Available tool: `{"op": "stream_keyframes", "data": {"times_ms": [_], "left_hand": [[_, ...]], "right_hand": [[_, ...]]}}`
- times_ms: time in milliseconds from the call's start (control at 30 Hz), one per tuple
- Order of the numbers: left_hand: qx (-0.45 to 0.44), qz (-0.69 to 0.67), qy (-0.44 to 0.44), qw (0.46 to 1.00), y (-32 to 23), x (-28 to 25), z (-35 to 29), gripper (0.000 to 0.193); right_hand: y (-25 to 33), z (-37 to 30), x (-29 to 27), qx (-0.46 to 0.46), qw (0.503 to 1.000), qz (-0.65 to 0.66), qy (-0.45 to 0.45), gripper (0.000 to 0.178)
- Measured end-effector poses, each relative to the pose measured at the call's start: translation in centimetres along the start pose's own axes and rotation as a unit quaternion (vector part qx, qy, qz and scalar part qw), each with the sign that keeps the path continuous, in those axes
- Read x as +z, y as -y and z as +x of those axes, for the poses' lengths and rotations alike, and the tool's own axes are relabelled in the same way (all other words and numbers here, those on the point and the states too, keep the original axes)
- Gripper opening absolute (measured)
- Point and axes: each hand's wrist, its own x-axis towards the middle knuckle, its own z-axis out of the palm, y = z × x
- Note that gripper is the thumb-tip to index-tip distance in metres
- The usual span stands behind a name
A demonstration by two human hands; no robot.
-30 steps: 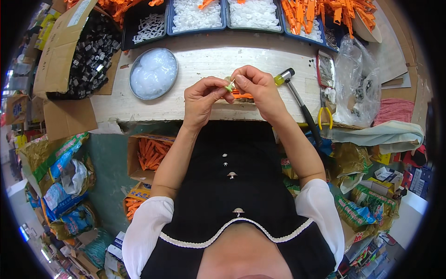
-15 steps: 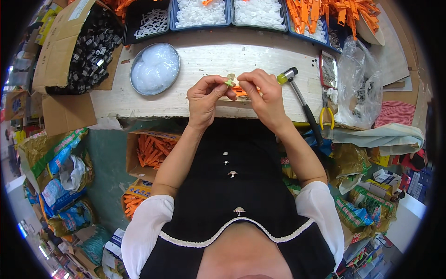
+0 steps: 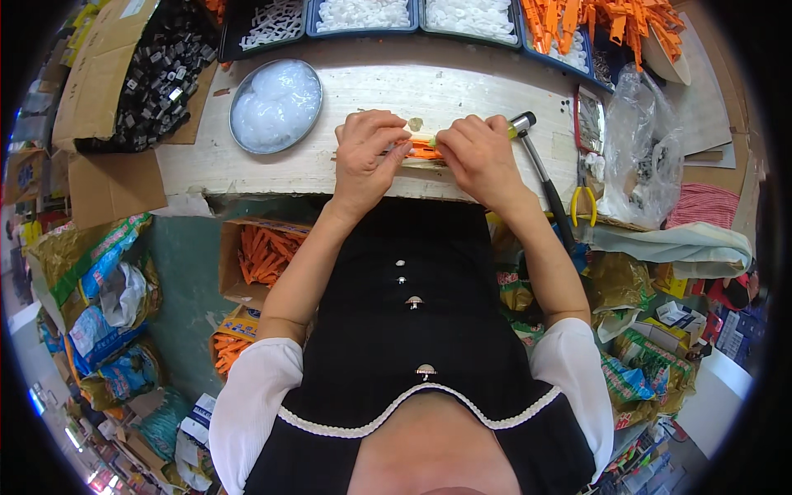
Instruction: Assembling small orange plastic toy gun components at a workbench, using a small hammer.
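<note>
Near the front edge of the white workbench [image 3: 363,74], both my hands are closed around a long orange plastic part [image 3: 424,150]. My left hand [image 3: 367,157] pinches its left end between thumb and fingers. Thumb and curled fingers of my right hand [image 3: 478,157] press on its right end. Only the middle of the part shows between the hands, with a pale yellowish strip along its far side. Just beyond lies a small translucent greenish piece [image 3: 416,124]. A rubber-headed hammer [image 3: 542,169] with a black grip lies right beside my right hand.
A round metal dish [image 3: 276,106] of clear jelly-like grease stands at left, beside a carton [image 3: 99,91] of black parts. Trays of white parts [image 3: 470,18] and orange parts [image 3: 561,25] line the back. Yellow-handled pliers [image 3: 584,202] and a plastic bag [image 3: 639,157] lie at right.
Half a second ago my left hand pinched a small yellow-green piece with my right hand close by. Now both hands are lower and further apart, gripping the orange part.
</note>
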Motion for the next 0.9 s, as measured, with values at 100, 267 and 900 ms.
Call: {"op": "stream_keyframes", "data": {"times_ms": [100, 267, 900], "left_hand": [[-0.002, -0.011, 0.007, 1.000, 0.3, 0.7, -0.5, 0.010], [0.002, 0.003, 0.026, 1.000, 0.5, 1.3, -0.7, 0.011], [0.005, -0.002, 0.052, 0.999, 0.9, 1.2, -0.7, 0.011]], "right_hand": [[-0.2, 0.3, 0.6, -0.018, 1.000, 0.006, 0.022, 0.008], [-0.1, 1.3, 1.1, -0.045, 0.996, 0.002, 0.073, 0.007], [-0.8, 1.9, 0.6, -0.058, 0.995, 0.051, 0.066, 0.006]]}}
